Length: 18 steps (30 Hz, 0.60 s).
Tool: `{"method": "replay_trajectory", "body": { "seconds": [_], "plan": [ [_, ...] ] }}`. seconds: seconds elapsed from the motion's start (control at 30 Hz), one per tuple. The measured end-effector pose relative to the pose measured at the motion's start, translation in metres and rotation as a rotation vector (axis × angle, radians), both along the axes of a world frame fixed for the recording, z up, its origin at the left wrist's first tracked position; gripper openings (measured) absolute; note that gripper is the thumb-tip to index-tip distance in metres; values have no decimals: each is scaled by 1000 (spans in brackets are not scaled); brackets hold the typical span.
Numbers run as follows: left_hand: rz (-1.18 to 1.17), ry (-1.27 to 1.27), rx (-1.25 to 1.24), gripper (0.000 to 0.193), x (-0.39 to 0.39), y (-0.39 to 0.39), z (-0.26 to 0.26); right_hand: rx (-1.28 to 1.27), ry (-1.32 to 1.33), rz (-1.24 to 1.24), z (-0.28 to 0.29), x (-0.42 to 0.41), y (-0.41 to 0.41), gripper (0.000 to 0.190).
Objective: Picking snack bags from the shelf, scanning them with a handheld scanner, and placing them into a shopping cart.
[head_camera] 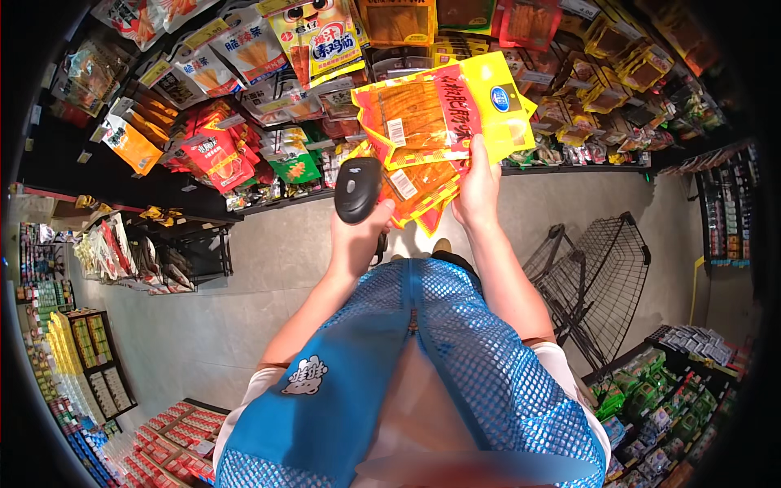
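My left hand [359, 235] is closed around the grip of a black handheld barcode scanner [356, 190], its rounded head turned up towards me. Several flat yellow-and-red snack packets [421, 116] are pinched at their right side by my right hand [478, 186]. They overlap like a loose fan, and clear windows show orange-brown strips inside. The two front packets bear white barcode labels [396, 132] facing me. Just left of the lower packet [421, 186] sits the scanner head; whether they touch I cannot tell.
A curved-looking shelf rack of hanging snack bags [219, 152] fills the far side. To the right stands a black wire shopping cart [601, 287] on the grey tiled floor [274, 244]. Red-and-white boxes [177, 439] are at lower left, green packs [640, 390] at lower right.
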<state>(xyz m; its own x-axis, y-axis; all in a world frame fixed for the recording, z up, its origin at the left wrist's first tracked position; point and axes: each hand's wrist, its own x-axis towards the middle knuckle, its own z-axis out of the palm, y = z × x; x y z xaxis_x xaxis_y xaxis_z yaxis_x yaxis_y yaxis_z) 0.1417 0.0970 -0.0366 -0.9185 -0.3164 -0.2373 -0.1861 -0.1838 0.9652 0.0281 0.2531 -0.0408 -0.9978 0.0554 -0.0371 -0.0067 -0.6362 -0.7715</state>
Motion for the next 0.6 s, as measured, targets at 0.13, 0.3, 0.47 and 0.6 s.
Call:
{"method": "replay_trajectory", "body": {
  "seconds": [0.13, 0.3, 0.47, 0.6],
  "plan": [
    [128, 204, -175, 12, -18, -18, 24, -77, -51, 22, -10, 4, -1, 35],
    [117, 290, -468, 22, -54, -47, 21, -62, -132, 87, -10, 7, -3, 38],
    [37, 197, -509, 33, -66, -51, 12, -54, -135, 44, -11, -2, 2, 40],
    [-38, 76, -587, 38, -34, -29, 38, -56, -128, -38, -15, -4, 1, 39]
  ]
}}
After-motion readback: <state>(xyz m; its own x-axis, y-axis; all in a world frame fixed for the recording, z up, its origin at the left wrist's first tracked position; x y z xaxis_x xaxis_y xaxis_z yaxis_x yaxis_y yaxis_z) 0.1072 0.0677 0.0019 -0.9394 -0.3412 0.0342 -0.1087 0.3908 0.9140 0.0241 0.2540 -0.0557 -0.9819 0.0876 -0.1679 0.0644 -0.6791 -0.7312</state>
